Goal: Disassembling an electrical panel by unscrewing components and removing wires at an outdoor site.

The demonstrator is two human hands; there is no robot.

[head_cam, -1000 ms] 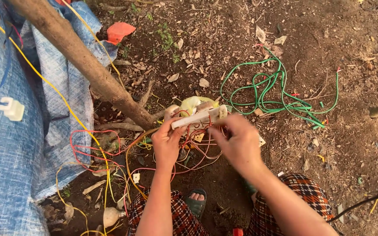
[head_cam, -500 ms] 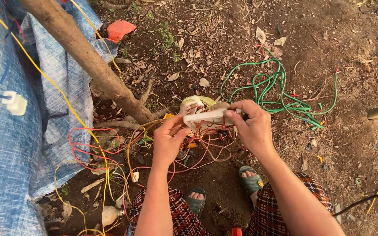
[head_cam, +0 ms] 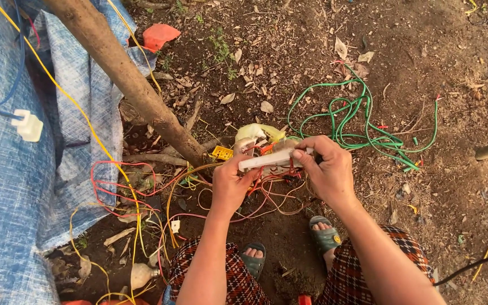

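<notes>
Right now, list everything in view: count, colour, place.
strip: one, white, long, held between both hands at centre
thin wires: a tangle, red, orange and yellow, on the soil under and left of the hands
green wire: one loose coil, right of the hands
pole: one, brown, slanting from top left to centre
tarp: one, blue, left side
plug: one, white, on a blue cable over the tarp
yellow block: one, small, at the pole's foot
red scrap: one, top, near the pole
sandals: two, grey-green, bottom centre
left hand: grips the strip's left end
right hand: pinches the strip's right end
</notes>
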